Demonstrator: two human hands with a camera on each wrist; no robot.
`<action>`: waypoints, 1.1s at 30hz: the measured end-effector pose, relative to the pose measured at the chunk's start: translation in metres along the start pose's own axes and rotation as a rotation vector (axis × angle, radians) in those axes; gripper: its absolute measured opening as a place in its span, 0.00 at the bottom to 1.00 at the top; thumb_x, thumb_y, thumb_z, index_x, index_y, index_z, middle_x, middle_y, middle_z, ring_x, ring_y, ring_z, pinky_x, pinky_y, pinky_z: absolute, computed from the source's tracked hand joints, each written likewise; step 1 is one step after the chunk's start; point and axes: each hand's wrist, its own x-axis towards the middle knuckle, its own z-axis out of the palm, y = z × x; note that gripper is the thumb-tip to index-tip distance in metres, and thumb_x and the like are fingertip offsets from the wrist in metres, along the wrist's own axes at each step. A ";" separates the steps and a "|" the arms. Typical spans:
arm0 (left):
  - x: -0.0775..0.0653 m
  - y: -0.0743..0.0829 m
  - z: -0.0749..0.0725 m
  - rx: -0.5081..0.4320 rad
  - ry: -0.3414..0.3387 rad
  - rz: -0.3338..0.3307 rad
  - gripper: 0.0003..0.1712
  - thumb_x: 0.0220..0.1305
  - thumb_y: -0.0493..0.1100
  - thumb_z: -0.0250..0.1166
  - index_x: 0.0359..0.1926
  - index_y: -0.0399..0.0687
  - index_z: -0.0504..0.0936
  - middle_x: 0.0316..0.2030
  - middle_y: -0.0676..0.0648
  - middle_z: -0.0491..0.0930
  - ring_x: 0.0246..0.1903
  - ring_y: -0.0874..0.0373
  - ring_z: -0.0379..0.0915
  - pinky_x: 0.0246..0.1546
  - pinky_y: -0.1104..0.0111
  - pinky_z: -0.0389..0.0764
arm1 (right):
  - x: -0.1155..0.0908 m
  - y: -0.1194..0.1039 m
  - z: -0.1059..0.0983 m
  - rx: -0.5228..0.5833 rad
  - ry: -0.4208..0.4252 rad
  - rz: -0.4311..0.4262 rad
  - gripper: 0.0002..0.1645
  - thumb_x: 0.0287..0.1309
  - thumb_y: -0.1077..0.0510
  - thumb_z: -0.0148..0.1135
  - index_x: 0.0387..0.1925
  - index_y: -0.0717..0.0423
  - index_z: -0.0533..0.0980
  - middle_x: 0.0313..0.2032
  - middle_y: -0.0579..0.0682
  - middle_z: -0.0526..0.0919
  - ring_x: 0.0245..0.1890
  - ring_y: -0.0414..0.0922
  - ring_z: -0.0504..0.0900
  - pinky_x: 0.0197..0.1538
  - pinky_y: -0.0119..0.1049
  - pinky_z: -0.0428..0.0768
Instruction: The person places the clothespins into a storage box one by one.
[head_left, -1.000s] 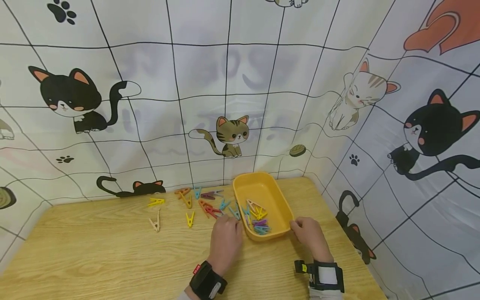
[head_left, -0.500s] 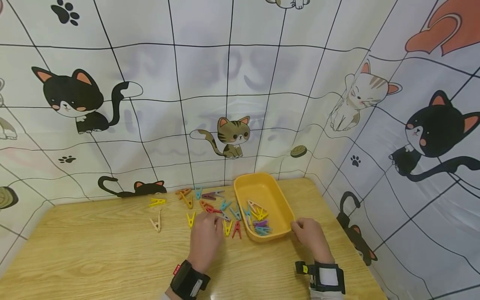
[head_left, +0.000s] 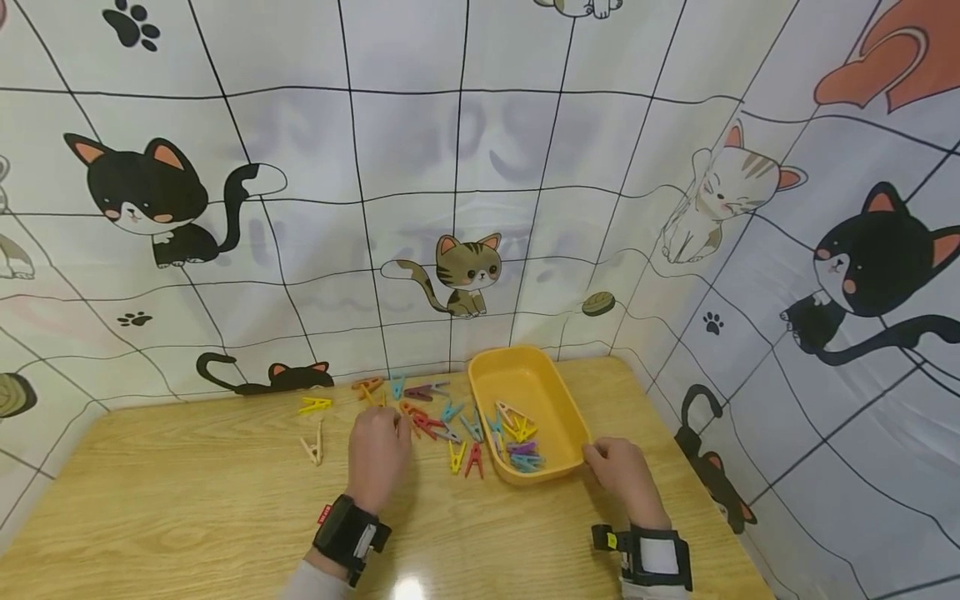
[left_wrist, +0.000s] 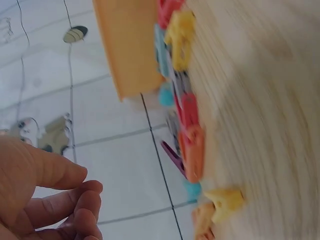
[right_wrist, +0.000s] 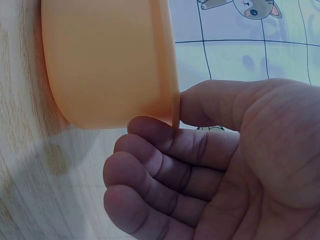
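Note:
My left hand [head_left: 379, 454] is over the scattered clothespins, left of the yellow plastic bin [head_left: 572, 408]. Its fingers are loosely curled in the left wrist view, the thumb close to the index fingertip, and nothing shows between them. A yellow clothespin [left_wrist: 227, 204] lies on the table apart from that hand [left_wrist: 55, 195]. My right hand [head_left: 624, 477] grips the bin's right rim near its front corner. In the right wrist view, the thumb is outside the bin wall [right_wrist: 110, 60] and the curled index finger is under the rim. Several clothespins [head_left: 519, 428] lie inside the bin.
Loose clothespins in red [head_left: 474, 459], yellow [head_left: 457, 456] and blue [head_left: 472, 427] lie beside the bin. Farther left are a pale clothespin [head_left: 313, 446] and a yellow one [head_left: 315, 404]. A cat-print curtain [head_left: 405, 167] borders the wooden table [head_left: 202, 500] behind and at right.
My left hand has moved left, away from the bin, uncovering a yellow and a red clothespin beside it. My right hand has stayed at the bin's rim.

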 end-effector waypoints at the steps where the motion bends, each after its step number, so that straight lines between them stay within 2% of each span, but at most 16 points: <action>1: 0.002 -0.003 0.000 0.004 -0.001 -0.004 0.16 0.62 0.29 0.68 0.17 0.39 0.79 0.18 0.45 0.70 0.20 0.52 0.65 0.24 0.63 0.67 | 0.000 0.000 0.000 0.002 -0.001 0.005 0.18 0.72 0.55 0.54 0.27 0.61 0.78 0.20 0.48 0.72 0.24 0.45 0.70 0.28 0.36 0.66; 6: 0.010 -0.015 0.001 0.011 -0.032 -0.023 0.23 0.63 0.28 0.63 0.11 0.42 0.71 0.16 0.47 0.63 0.19 0.54 0.58 0.24 0.65 0.60 | 0.000 0.001 -0.001 0.009 0.003 -0.009 0.19 0.71 0.55 0.55 0.26 0.61 0.78 0.19 0.47 0.72 0.22 0.44 0.69 0.27 0.35 0.65; 9: 0.014 -0.020 0.002 0.022 -0.051 -0.057 0.25 0.63 0.28 0.62 0.10 0.43 0.69 0.16 0.47 0.64 0.19 0.53 0.60 0.24 0.64 0.60 | 0.000 0.001 -0.001 0.012 0.003 -0.019 0.19 0.71 0.55 0.55 0.25 0.60 0.77 0.19 0.47 0.71 0.22 0.44 0.69 0.27 0.36 0.65; 13: 0.017 -0.027 0.006 0.056 -0.084 -0.104 0.23 0.62 0.29 0.64 0.11 0.41 0.71 0.17 0.45 0.69 0.20 0.52 0.66 0.21 0.63 0.64 | -0.001 0.002 0.000 0.006 0.000 -0.018 0.19 0.71 0.55 0.55 0.23 0.58 0.75 0.19 0.47 0.71 0.22 0.44 0.69 0.27 0.36 0.65; 18: 0.019 -0.039 0.010 0.079 -0.119 -0.144 0.23 0.62 0.29 0.65 0.11 0.42 0.70 0.18 0.44 0.70 0.19 0.51 0.68 0.20 0.60 0.67 | -0.002 0.002 0.000 0.010 -0.002 -0.014 0.19 0.71 0.55 0.55 0.24 0.59 0.76 0.19 0.47 0.71 0.22 0.44 0.69 0.27 0.36 0.65; 23: 0.019 -0.050 0.016 0.109 -0.143 -0.196 0.26 0.61 0.28 0.62 0.08 0.45 0.65 0.16 0.46 0.66 0.18 0.51 0.65 0.19 0.60 0.66 | -0.002 0.000 -0.001 0.019 0.001 -0.016 0.19 0.71 0.55 0.55 0.24 0.60 0.76 0.19 0.47 0.71 0.22 0.44 0.68 0.27 0.36 0.65; 33: 0.019 -0.059 0.018 0.145 -0.206 -0.230 0.28 0.58 0.28 0.60 0.08 0.49 0.58 0.14 0.51 0.55 0.16 0.55 0.55 0.16 0.65 0.56 | 0.000 0.001 0.000 0.020 0.006 -0.027 0.19 0.70 0.55 0.55 0.24 0.59 0.76 0.18 0.46 0.70 0.21 0.43 0.68 0.26 0.35 0.64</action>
